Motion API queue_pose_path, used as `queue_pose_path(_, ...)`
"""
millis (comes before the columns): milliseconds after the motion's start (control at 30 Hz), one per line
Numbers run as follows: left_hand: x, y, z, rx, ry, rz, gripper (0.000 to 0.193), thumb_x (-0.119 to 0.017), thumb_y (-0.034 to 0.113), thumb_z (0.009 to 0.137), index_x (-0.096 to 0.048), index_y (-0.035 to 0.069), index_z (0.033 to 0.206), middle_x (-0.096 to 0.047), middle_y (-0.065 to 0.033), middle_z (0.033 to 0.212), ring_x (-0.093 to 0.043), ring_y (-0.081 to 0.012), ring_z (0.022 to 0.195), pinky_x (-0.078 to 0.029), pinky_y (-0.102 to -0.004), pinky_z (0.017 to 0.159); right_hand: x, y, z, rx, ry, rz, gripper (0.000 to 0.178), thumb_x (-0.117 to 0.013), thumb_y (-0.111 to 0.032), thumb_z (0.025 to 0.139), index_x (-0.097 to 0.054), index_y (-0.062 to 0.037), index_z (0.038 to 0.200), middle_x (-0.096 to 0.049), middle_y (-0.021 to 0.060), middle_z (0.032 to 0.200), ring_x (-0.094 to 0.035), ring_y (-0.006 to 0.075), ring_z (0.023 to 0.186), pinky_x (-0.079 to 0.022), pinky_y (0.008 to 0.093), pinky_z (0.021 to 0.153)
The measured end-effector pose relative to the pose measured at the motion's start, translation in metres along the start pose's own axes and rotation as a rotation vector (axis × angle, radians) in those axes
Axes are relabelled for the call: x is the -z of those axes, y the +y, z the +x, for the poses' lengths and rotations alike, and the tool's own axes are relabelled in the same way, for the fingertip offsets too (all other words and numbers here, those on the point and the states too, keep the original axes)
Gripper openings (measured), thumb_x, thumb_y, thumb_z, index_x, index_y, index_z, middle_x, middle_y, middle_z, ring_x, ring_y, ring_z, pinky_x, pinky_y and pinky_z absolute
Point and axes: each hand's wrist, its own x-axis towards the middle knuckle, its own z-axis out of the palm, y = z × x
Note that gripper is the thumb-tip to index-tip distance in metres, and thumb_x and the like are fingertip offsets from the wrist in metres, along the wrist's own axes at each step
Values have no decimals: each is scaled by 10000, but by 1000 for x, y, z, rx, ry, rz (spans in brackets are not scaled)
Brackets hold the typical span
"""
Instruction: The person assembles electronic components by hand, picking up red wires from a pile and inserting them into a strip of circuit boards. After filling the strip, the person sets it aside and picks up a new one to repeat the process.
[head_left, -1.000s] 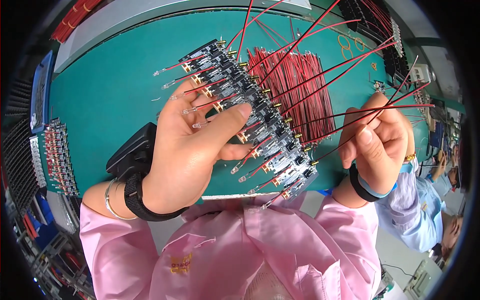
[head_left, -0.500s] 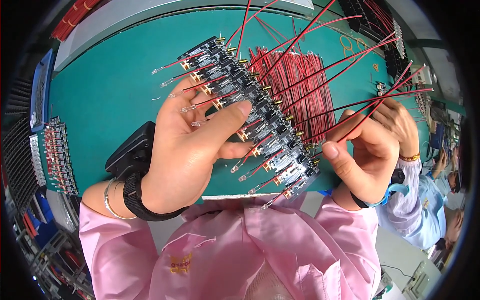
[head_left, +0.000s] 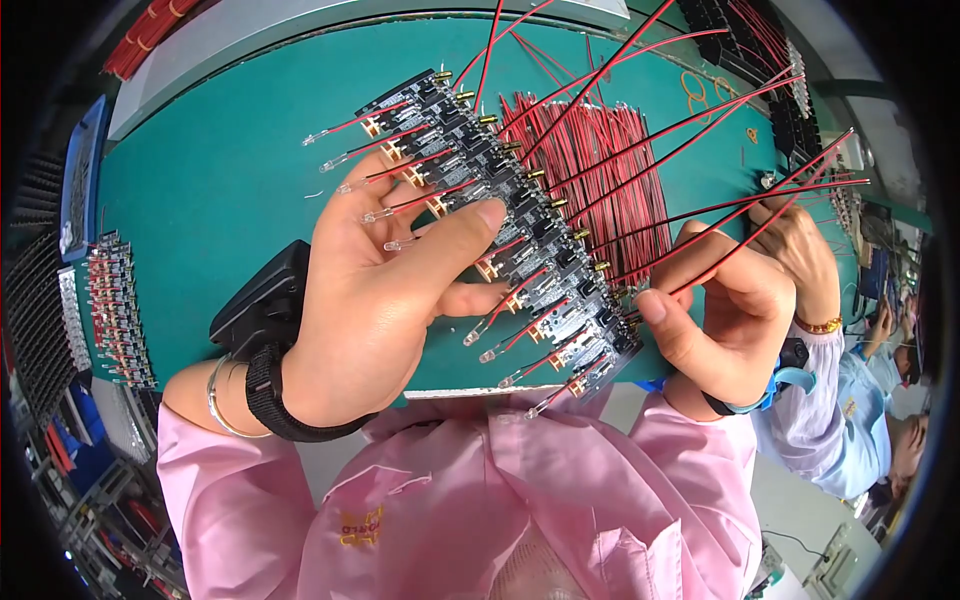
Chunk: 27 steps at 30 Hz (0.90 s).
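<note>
My left hand grips a long panel of joined black circuit boards, thumb on top and fingers underneath, holding it tilted above the bench. Clear LEDs on short red-and-black leads stick out along the panel's left edge. Small brass-coloured cylinders line its right edge, with long red-and-black wires running out from there. By the panel's lower right end, my right hand pinches one such wire between thumb and forefinger, its tip close to the board edge. The exact contact there is hidden by the fingertips.
A pile of cut red-and-black wires lies on the green bench mat behind the panel. Another stack of boards with LEDs sits at the left edge, below a blue tray. A co-worker's hand is just beyond my right hand.
The wire in my right hand has swung slightly, its free end shifting right, while the fingers moved a little toward the board edge. My left hand and the panel stay nearly still.
</note>
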Motion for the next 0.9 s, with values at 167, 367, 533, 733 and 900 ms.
queue_pose_path(167,0,1,0,0,-15,3,299,-537,-30,779,-414,1,1049,-547,-97,979,-597,-173,780,-561,-291,585,-1,-2,-2,-37,59,20,100,-669,32,608,-575,8,634,-512,10,557,-414,74,483,-306,200,457)
queue_pose_path(367,-1,1,-1,-4,-11,-20,301,-532,-33,780,-409,-9,1054,-543,-106,989,-597,-178,781,-563,-297,593,-2,0,-2,22,79,20,110,-667,50,606,-569,10,636,-528,25,568,-421,79,481,-313,203,454)
queue_pose_path(533,-2,2,-1,-10,-8,-28,303,-532,-36,778,-406,-16,1052,-543,-110,987,-598,-178,773,-564,-299,590,-1,5,-3,86,86,62,126,-662,73,602,-557,10,633,-551,46,585,-427,87,478,-319,205,449)
queue_pose_path(733,0,2,0,-10,-4,-1,301,-535,-37,775,-410,-13,1048,-550,-105,972,-599,-173,762,-563,-296,583,-3,5,-4,93,113,69,132,-659,80,597,-550,10,622,-543,45,570,-424,87,470,-313,208,442)
queue_pose_path(900,-1,4,-2,-6,-21,41,257,-500,-21,799,-431,0,1046,-562,-92,960,-597,-167,784,-553,-306,620,-2,1,-3,37,75,28,127,-656,75,601,-548,9,610,-521,33,548,-416,84,461,-304,209,435)
